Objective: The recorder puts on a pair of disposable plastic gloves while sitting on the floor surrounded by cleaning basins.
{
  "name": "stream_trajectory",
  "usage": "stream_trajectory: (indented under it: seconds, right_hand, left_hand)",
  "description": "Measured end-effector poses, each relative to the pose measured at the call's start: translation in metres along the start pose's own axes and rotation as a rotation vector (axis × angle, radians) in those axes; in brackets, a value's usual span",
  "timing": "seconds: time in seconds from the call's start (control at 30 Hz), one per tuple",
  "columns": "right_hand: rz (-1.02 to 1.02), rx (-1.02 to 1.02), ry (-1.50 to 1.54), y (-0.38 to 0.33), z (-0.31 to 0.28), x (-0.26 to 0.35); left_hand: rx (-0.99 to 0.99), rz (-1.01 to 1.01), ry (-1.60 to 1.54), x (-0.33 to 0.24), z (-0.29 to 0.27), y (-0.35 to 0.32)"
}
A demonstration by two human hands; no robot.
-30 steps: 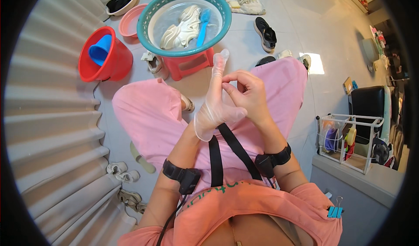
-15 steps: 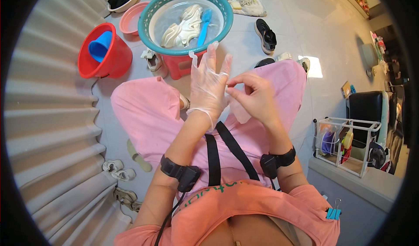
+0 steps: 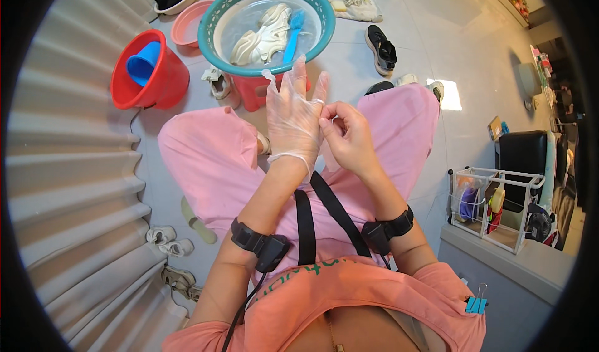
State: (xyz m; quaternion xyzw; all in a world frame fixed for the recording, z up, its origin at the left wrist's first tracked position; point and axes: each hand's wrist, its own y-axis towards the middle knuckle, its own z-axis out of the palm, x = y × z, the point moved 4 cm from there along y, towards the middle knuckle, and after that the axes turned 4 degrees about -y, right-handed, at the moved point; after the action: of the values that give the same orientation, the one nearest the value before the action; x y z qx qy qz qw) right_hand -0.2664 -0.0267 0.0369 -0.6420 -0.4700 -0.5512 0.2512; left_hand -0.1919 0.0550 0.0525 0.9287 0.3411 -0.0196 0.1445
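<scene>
The left hand [image 3: 292, 124] wears a clear glove [image 3: 299, 141], its fingers spread apart and pointing toward the teal-rimmed basin [image 3: 209, 29]. The bare right hand [image 3: 350, 138] has its thumb and forefinger pinched together on the glove at the left hand's inner side; the exact fold between the tips is too small to make out. Beyond them, the basin sits on a red stool [image 3: 251, 94], with a white shoe [image 3: 259, 43] and a blue brush [image 3: 291, 45] inside. A red bucket [image 3: 170, 80] stands to the left, holding a blue container [image 3: 143, 66].
</scene>
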Motion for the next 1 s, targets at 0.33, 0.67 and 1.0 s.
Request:
stream_trajectory:
  seconds: [0.33, 0.67, 1.0]
  right_hand:
    - [0.026, 0.038, -0.242, 0.005, -0.003, -0.003]
    - [0.170, 0.163, -0.208, 0.002, -0.002, -0.024]
    - [0.436, 0.161, 0.279, 0.018, -0.022, -0.032]
  left_hand:
    - [0.270, -0.055, 0.303, -0.003, 0.019, 0.000]
    - [0.350, -0.026, 0.212, -0.004, 0.030, -0.014]
    - [-0.320, 0.195, 0.642, 0.000, -0.002, -0.031]
